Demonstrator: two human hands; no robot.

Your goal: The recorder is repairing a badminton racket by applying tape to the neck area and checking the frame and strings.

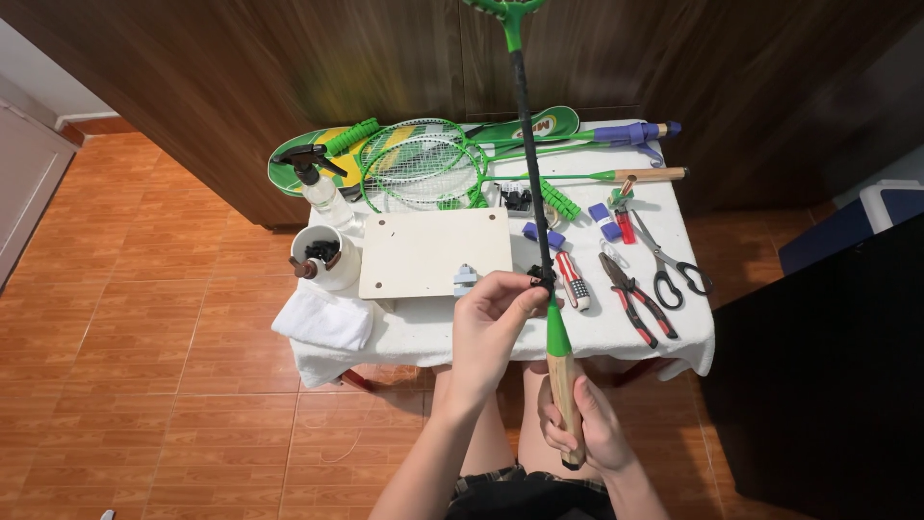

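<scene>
I hold a green badminton racket upright, its head cut off at the top edge. My right hand grips the bare wooden handle near its butt. My left hand pinches a small black piece on the dark shaft just above the green cone. Both hands hover over my lap, in front of a small table covered in white cloth.
On the table lie green rackets, a spray bottle, a white cup of small parts, a pale board, pliers, scissors, tape rolls, a folded white cloth. A dark cabinet stands to the right.
</scene>
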